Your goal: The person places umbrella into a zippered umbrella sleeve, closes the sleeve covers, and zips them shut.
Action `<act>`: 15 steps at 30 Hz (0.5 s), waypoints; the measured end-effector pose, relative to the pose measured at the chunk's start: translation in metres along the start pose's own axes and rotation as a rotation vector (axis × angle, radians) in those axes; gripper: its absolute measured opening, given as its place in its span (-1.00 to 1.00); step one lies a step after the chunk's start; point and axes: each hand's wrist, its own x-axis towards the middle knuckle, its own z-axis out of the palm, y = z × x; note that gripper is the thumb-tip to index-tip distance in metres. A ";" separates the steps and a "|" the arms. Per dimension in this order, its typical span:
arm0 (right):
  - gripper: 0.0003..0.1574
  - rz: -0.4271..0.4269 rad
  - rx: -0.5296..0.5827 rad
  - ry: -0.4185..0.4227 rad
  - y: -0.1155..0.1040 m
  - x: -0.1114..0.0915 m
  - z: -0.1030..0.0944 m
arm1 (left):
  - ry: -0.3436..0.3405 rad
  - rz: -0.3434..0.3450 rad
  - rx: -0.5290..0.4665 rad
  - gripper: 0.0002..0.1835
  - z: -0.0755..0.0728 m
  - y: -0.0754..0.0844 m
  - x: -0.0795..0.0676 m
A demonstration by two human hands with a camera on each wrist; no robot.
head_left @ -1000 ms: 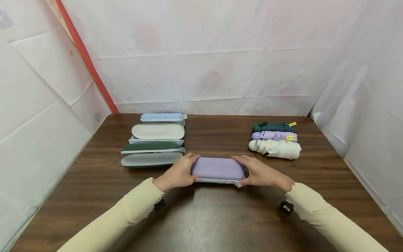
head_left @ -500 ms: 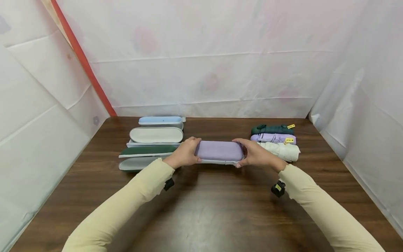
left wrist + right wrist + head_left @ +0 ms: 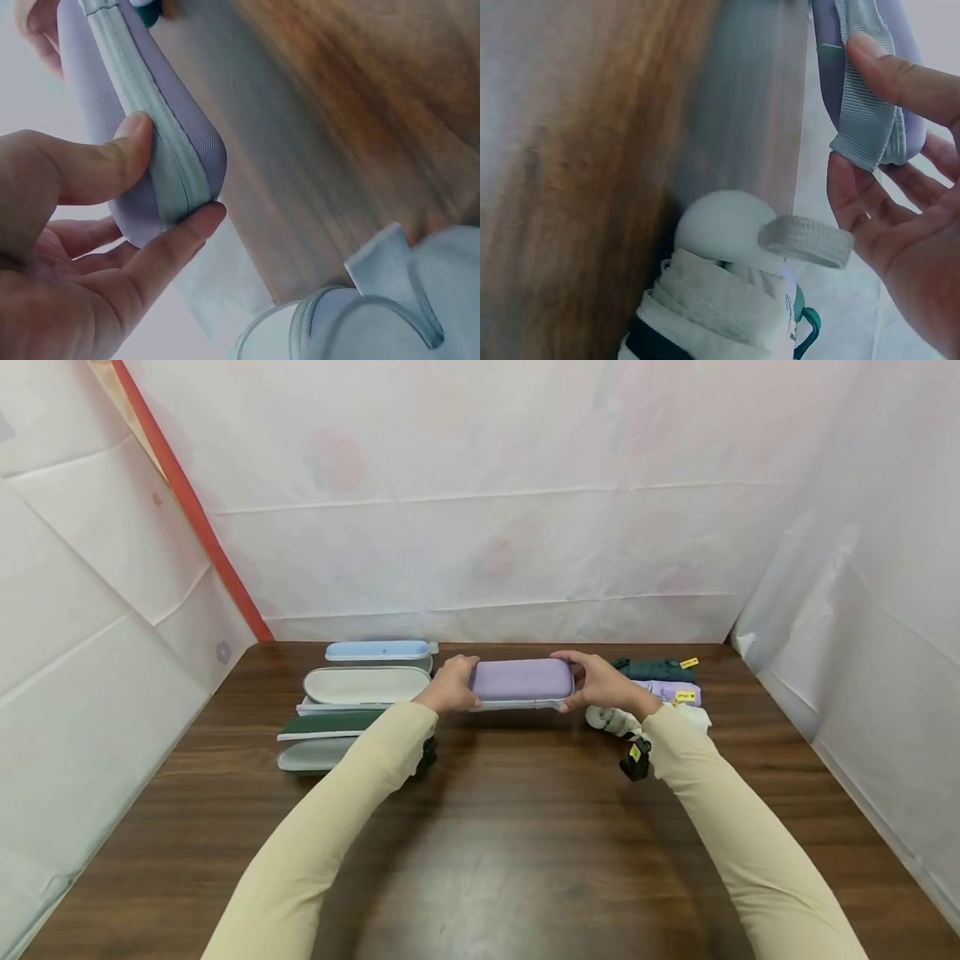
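My left hand [image 3: 450,683] and right hand [image 3: 603,683] hold a purple zip case [image 3: 521,679] between them, one at each end. It appears raised above the table, long side across the head view. In the left wrist view the thumb presses near the pale zip [image 3: 131,82], with fingers round the end of the case. In the right wrist view the thumb and fingers grip the other end, where a grey fabric tab [image 3: 866,120] shows. Below the right hand lies a folded white umbrella [image 3: 727,292], partly covered by my forearm in the head view.
At left on the brown table [image 3: 480,843] stand three opened cases: a blue one [image 3: 378,650], a white-lined one [image 3: 367,685] and a green one [image 3: 330,723]. A purple umbrella [image 3: 681,692] and a dark green umbrella [image 3: 654,671] lie at right. White sheeting [image 3: 495,560] hangs behind.
Both hands have carried the purple case away from me, toward the back of the table. The forearms now cover parts of the green case and the white umbrella.
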 end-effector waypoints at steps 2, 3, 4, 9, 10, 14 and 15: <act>0.13 -0.005 0.030 0.004 0.004 0.005 -0.004 | 0.003 -0.009 0.001 -0.16 -0.001 0.000 0.007; 0.13 -0.011 0.040 0.008 0.006 0.007 -0.005 | 0.008 -0.014 0.001 -0.16 -0.001 -0.001 0.011; 0.13 -0.018 0.048 0.015 0.008 0.010 -0.007 | 0.011 -0.021 -0.002 -0.16 0.000 -0.001 0.015; 0.15 -0.016 0.074 0.053 0.018 0.022 -0.007 | 0.015 -0.064 -0.043 -0.15 0.007 -0.005 0.034; 0.15 -0.005 0.058 0.061 0.020 0.025 -0.005 | 0.011 -0.074 -0.053 -0.14 0.009 -0.006 0.037; 0.14 0.014 -0.073 0.074 0.029 0.036 0.004 | 0.015 -0.110 -0.076 -0.15 0.018 -0.013 0.045; 0.14 0.016 -0.102 0.074 0.030 0.038 0.006 | 0.017 -0.120 -0.078 -0.15 0.020 -0.014 0.046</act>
